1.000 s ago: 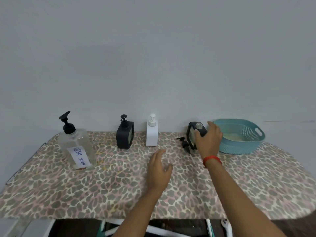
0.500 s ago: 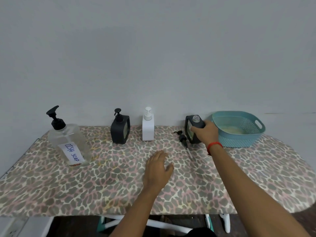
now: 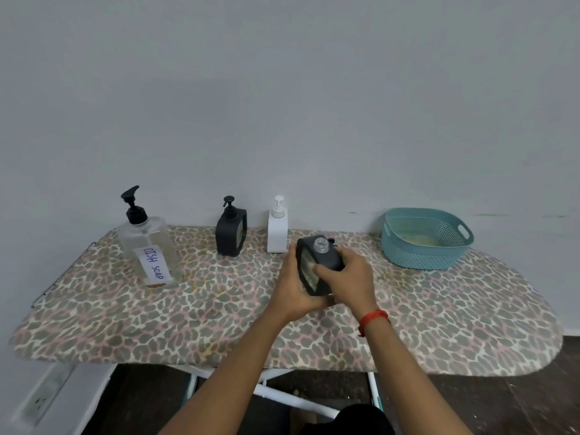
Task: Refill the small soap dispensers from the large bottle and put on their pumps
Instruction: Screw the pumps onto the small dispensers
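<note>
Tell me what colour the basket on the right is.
Teal, a blue-green plastic basket, seen clearly in the head view.

Open black dispenser [image 3: 317, 265] has no pump on – bare clear neck showing, tilted and lifted off the surface. Big clear bottle [image 3: 150, 251] labelled DISH SOAP stands far left, then a pumped black dispenser [image 3: 231, 235] and white dispenser [image 3: 277, 230] – both upright by the wall.
</note>
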